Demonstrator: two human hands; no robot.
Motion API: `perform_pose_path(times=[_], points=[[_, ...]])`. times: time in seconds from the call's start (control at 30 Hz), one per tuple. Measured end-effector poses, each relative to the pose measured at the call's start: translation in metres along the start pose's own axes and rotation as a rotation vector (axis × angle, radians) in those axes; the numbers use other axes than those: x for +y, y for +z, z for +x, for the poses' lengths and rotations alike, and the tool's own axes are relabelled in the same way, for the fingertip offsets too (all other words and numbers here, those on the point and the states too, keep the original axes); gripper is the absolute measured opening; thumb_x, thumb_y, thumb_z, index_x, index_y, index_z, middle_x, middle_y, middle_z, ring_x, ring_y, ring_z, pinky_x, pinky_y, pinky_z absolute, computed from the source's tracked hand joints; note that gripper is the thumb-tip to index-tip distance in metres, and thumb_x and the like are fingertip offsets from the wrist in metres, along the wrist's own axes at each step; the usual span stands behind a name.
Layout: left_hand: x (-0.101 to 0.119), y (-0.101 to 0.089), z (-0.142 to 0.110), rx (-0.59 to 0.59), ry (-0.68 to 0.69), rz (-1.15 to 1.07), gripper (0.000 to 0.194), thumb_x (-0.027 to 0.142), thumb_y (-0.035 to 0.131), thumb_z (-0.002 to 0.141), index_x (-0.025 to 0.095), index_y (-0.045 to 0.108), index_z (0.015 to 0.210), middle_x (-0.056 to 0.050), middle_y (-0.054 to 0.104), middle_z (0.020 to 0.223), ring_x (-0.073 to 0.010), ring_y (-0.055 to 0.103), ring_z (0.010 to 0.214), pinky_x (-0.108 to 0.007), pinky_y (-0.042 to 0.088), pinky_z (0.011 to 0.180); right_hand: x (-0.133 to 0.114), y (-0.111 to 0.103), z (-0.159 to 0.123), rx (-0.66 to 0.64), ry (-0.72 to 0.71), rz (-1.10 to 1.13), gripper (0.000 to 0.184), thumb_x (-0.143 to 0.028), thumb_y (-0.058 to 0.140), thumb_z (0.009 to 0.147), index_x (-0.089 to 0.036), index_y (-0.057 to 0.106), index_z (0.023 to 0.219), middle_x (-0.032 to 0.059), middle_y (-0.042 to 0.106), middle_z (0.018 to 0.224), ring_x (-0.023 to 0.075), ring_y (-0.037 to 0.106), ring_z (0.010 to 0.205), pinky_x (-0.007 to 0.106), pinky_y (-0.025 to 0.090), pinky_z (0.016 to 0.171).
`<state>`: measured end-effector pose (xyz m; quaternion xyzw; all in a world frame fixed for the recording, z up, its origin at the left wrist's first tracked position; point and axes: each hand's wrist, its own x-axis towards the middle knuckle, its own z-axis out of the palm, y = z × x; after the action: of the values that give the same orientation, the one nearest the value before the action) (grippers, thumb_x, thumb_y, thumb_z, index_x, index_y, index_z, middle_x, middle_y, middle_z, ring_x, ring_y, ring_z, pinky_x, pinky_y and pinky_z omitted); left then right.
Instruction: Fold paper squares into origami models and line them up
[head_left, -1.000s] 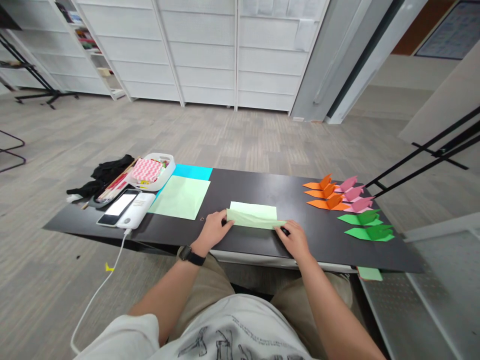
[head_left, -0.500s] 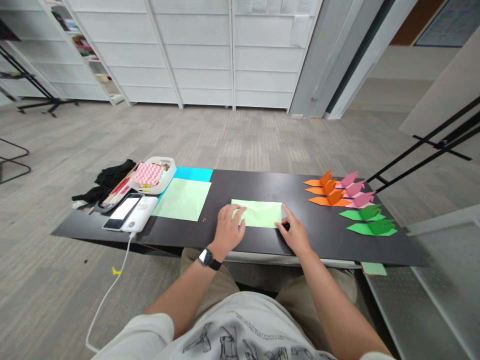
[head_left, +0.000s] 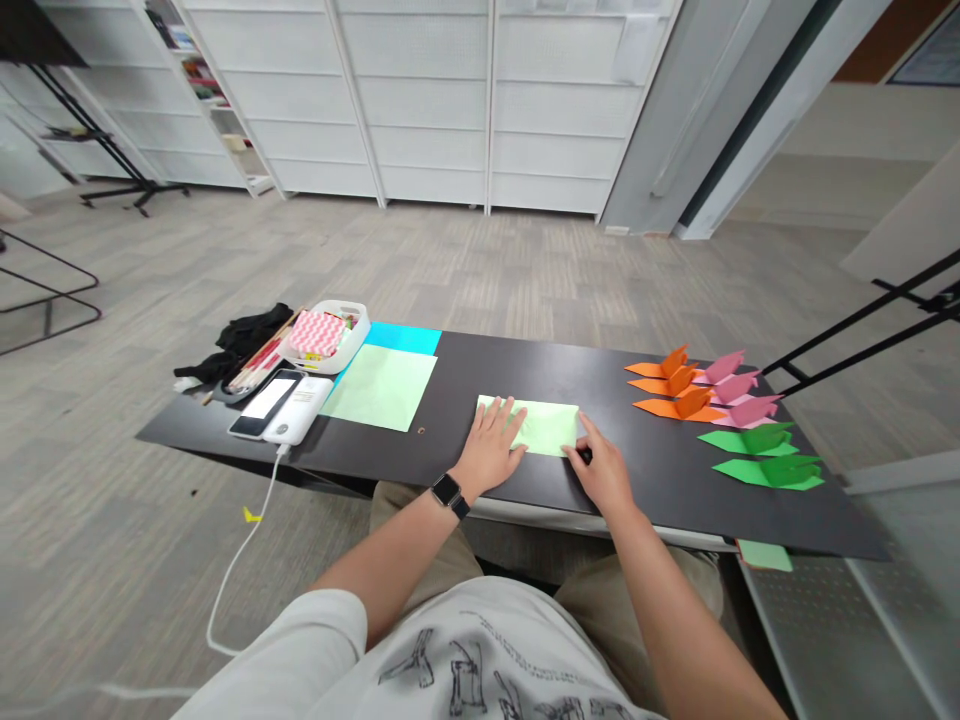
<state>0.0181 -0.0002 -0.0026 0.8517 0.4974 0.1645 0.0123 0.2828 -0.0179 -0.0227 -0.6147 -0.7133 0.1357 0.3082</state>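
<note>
A folded piece of light green paper (head_left: 551, 428) lies flat on the dark tabletop in front of me, its long side running left to right. My left hand (head_left: 491, 445) rests palm down over its left part, fingers spread and covering that end. At the right end, my right hand (head_left: 601, 468) holds the paper's edge: the index finger is along the upper right corner and the thumb at the lower right, other fingers curled under. A flat light green sheet (head_left: 386, 388) lies to the left, partly over a blue sheet (head_left: 409, 338).
Folded paper birds in orange (head_left: 679, 405), pink (head_left: 750, 410) and green (head_left: 772, 470) stand at the right. On the left are a white basket (head_left: 360, 330), a phone (head_left: 264, 405), a white power bank (head_left: 300, 412) with its cable (head_left: 255, 540), and black cloth (head_left: 247, 330).
My left hand has flattened, its fingers spreading further over the paper's left part. My right hand stays at the right edge. The whole view has shifted slightly.
</note>
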Motion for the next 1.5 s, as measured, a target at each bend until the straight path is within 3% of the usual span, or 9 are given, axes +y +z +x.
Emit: perform_pose_path(times=[0.37,0.67,1.1,1.5], points=[[0.004,0.005,-0.003,-0.010,-0.052,0.032,0.064,0.051,0.044,0.108,0.021,0.044,0.165,-0.013,0.040,0.173,-0.0352,0.037,0.159,-0.057,0.029,0.132,0.003,0.001,0.000,-0.013,-0.020,-0.064,0.062,-0.046,0.057,0.100,-0.017,0.054,0.155,0.0079,0.075,0.095,0.0286,0.070,0.090,0.046,0.053,0.093],[0.008,0.001,-0.004,-0.026,-0.079,0.050,0.063,0.053,0.042,0.108,0.024,0.045,0.164,-0.014,0.040,0.173,-0.0360,0.039,0.158,-0.066,0.027,0.130,-0.002,0.000,0.000,0.002,-0.019,-0.078,0.057,-0.045,0.056,0.100,-0.017,0.058,0.150,0.0086,0.076,0.094,0.0289,0.069,0.089,0.047,0.053,0.093],[0.006,0.003,-0.004,-0.011,-0.054,0.032,0.057,0.039,0.039,0.108,0.019,0.050,0.161,-0.014,0.042,0.171,-0.0355,0.040,0.158,-0.062,0.019,0.135,-0.006,-0.002,0.001,-0.023,0.023,-0.101,0.058,-0.042,0.054,0.099,-0.018,0.057,0.152,0.0091,0.076,0.096,0.0295,0.069,0.093,0.047,0.053,0.096],[0.003,0.005,-0.005,-0.031,-0.046,0.039,0.057,0.036,0.041,0.107,0.020,0.049,0.161,-0.013,0.041,0.172,-0.0353,0.038,0.159,-0.061,0.026,0.133,-0.013,-0.007,0.003,-0.042,0.023,-0.101,0.059,-0.040,0.052,0.099,-0.017,0.055,0.153,0.0082,0.077,0.095,0.0284,0.070,0.091,0.044,0.052,0.093]])
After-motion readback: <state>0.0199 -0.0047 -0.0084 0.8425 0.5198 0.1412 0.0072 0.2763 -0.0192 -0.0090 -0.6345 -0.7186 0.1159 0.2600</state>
